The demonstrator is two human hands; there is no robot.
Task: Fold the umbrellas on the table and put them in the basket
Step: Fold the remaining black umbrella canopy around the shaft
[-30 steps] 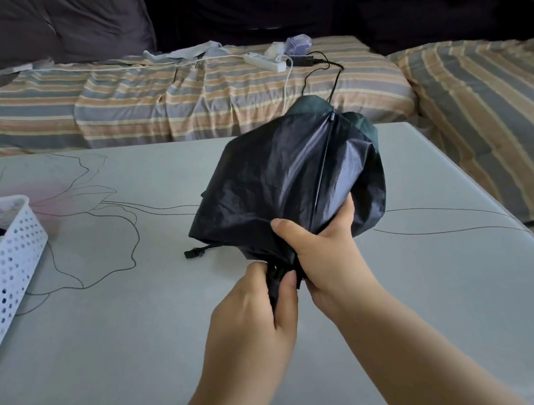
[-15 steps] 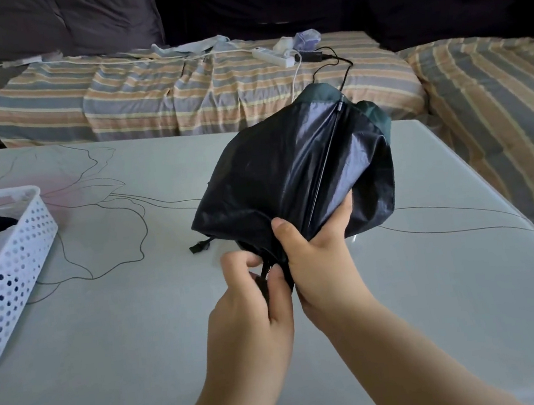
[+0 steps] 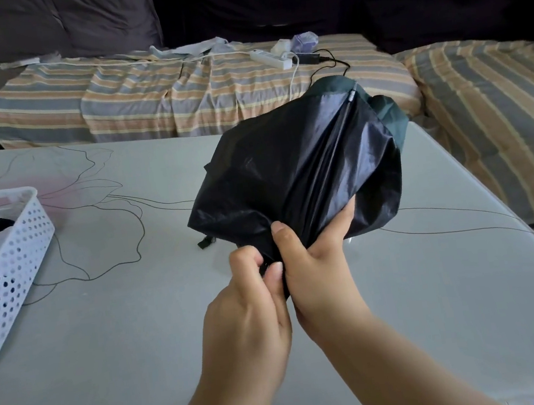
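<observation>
Both hands' fingers [image 3: 282,234] grasp black umbrella [image 3: 295,172] (basket [image 3: 15,251] at table's left edge).

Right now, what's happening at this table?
A person is folding a black umbrella held above a grey table. The right hand grips the gathered canopy near its lower end, while the left hand pinches the fabric right beside it. The canopy is collapsed but loose and puffy, not yet wrapped tight. A white perforated basket sits at the table's left edge with dark items already inside. The umbrella is not yet in it.
</observation>
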